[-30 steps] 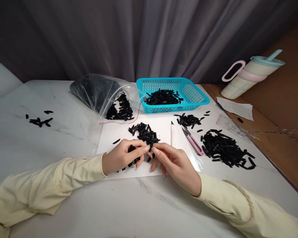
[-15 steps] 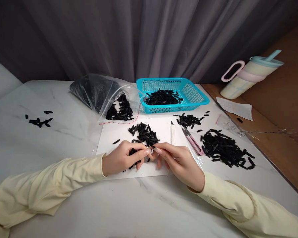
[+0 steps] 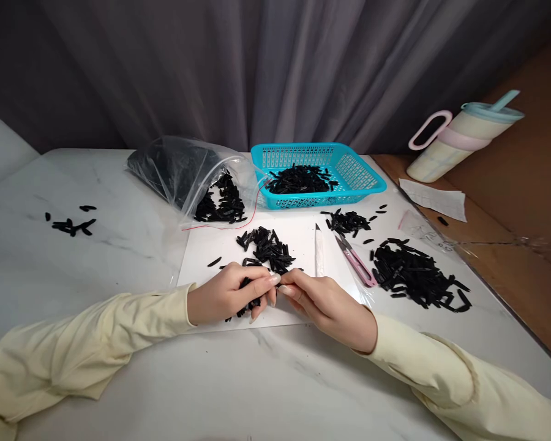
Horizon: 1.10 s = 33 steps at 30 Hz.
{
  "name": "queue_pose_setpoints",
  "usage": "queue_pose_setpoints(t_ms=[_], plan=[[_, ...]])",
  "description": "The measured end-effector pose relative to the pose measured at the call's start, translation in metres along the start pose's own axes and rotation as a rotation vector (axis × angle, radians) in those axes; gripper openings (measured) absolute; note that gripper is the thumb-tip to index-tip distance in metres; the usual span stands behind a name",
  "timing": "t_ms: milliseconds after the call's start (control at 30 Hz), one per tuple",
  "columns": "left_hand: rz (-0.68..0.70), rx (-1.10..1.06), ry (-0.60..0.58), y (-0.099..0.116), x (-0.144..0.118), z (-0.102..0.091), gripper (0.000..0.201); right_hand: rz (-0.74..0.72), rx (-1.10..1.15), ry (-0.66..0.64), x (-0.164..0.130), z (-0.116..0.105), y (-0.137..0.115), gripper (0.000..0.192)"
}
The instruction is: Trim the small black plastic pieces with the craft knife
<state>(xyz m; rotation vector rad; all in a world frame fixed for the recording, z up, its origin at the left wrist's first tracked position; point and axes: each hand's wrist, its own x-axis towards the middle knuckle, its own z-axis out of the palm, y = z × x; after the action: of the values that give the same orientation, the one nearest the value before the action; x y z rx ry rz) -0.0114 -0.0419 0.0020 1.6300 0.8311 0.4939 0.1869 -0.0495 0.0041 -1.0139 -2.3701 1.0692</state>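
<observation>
Black pieces [image 3: 247, 293] bunched in left hand [image 3: 220, 299]; right hand [image 3: 324, 300] pinches one at fingertips. Loose bunch could spill onto white sheet [image 3: 298, 236], near table's front edge.

**A makeshift piecework bench**

I read this as a small hand-assembly station; a white marble-patterned table [image 3: 119, 380] backed by a grey pleated curtain [image 3: 257, 67]; heaps of small black plastic pieces [image 3: 416, 278], a turquoise perforated plastic basket [image 3: 362, 177], pink-handled thread snips [image 3: 358, 263], a clear zip bag [image 3: 183, 171]; a pastel lidded drinking tumbler [image 3: 459, 138] alongside.
</observation>
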Motion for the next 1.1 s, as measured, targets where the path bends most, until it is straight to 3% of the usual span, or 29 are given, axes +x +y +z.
queue_pose_setpoints(t_ms=[300, 900, 1100], plan=[[0.021, -0.059, 0.041, 0.001, -0.002, 0.0, 0.035, -0.096, -0.016, 0.063, 0.0, 0.002, 0.004, 0.014], [0.043, -0.044, 0.017, 0.0, -0.003, -0.001, 0.034, -0.161, 0.006, 0.175, 0.0, 0.006, 0.004, 0.015], [-0.014, -0.167, 0.036, 0.0, -0.001, -0.001, 0.037, -0.277, -0.204, 0.25, -0.002, -0.004, 0.002, 0.018]])
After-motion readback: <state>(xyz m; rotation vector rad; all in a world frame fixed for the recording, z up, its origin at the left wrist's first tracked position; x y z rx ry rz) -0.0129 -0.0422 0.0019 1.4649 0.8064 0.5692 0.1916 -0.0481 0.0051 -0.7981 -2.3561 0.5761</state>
